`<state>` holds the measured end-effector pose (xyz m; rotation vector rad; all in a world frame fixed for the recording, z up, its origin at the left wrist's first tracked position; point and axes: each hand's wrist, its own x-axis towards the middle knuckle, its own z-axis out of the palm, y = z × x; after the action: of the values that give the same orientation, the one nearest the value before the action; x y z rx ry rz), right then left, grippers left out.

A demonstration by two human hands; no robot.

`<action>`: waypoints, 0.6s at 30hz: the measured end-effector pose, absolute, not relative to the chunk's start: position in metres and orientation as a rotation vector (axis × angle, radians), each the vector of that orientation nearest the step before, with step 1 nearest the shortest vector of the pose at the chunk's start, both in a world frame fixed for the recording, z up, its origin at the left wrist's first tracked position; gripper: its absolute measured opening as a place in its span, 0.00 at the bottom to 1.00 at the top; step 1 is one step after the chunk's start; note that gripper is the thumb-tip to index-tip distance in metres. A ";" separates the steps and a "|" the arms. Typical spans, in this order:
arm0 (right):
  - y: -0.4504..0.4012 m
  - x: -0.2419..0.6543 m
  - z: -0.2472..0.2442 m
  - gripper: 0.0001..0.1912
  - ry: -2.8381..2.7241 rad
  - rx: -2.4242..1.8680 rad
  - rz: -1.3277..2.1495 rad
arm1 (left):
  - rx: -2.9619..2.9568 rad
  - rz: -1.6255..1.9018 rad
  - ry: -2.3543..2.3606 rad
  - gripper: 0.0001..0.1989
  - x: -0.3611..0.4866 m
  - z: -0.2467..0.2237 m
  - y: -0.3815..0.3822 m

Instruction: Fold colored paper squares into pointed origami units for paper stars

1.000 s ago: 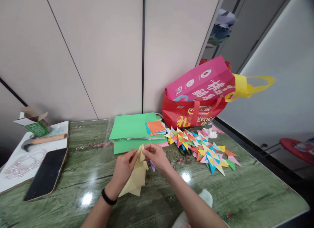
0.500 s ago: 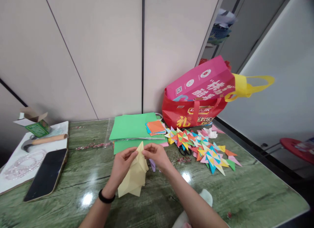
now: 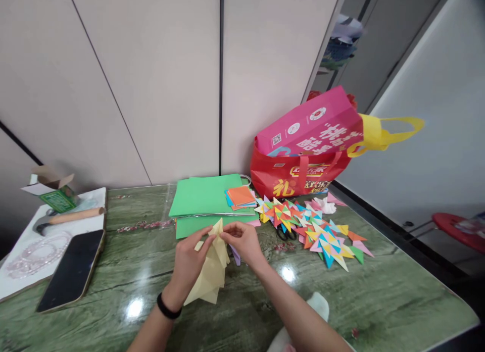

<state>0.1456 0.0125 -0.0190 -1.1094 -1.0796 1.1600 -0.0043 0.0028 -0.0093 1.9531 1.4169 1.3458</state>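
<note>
A pale yellow folded paper [image 3: 211,276] hangs between my hands above the table, its pointed tip upward and its wider layered edges below. My left hand [image 3: 193,251] pinches the paper near the tip from the left, thumb and forefinger together. From the other side my right hand [image 3: 242,241] grips the same tip, its fingers curled. Just behind the right hand lies a bit of purple paper [image 3: 235,256], partly hidden. Green paper sheets [image 3: 206,195] lie beyond the hands, with small square sheets [image 3: 241,196], orange on top, on their right corner.
Colourful folded paper stars [image 3: 328,241] and loose pieces lie to the right, black scissors [image 3: 286,234] partly under them. Behind stands a red bag [image 3: 273,175] holding a pink bag [image 3: 310,122]. At left are a phone [image 3: 71,271], a sickle [image 3: 74,215] and a small green box [image 3: 58,195].
My left hand has shifted slightly up and right, its fingers closer to the tip of the yellow paper. My right hand stays nearly in place.
</note>
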 end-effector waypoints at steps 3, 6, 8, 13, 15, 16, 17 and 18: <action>0.012 0.144 -0.020 0.07 -1.110 -1.115 1.123 | 2.001 1.351 1.384 0.11 -0.002 -0.008 0.001; 0.011 0.143 -0.022 0.07 -1.148 -1.109 1.093 | 1.947 1.294 1.385 0.11 0.001 -0.005 -0.001; 0.011 0.142 -0.023 0.07 -1.165 -1.103 1.073 | 1.883 1.267 1.394 0.11 0.003 -0.004 -0.002; 0.010 0.142 -0.024 0.10 -1.175 -1.096 1.072 | 1.700 1.274 1.372 0.11 0.005 -0.005 -0.001; 0.009 0.142 -0.022 0.11 -1.196 -1.088 1.086 | 1.619 1.260 1.380 0.11 0.005 -0.004 0.000; 0.009 0.142 -0.022 0.11 -1.208 -1.083 1.096 | 1.583 1.245 1.379 0.12 0.004 -0.004 0.000; 0.009 0.142 -0.021 0.11 -1.218 -1.077 1.105 | 1.550 1.230 1.371 0.12 0.003 -0.003 0.001; 0.009 0.142 -0.021 0.11 -1.226 -1.072 1.113 | 1.518 1.214 1.358 0.12 0.002 -0.003 0.001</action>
<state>0.1422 0.0088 -0.0205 -1.0716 -1.2258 1.1130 0.0025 0.0011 -0.0026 1.5183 1.3583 1.2139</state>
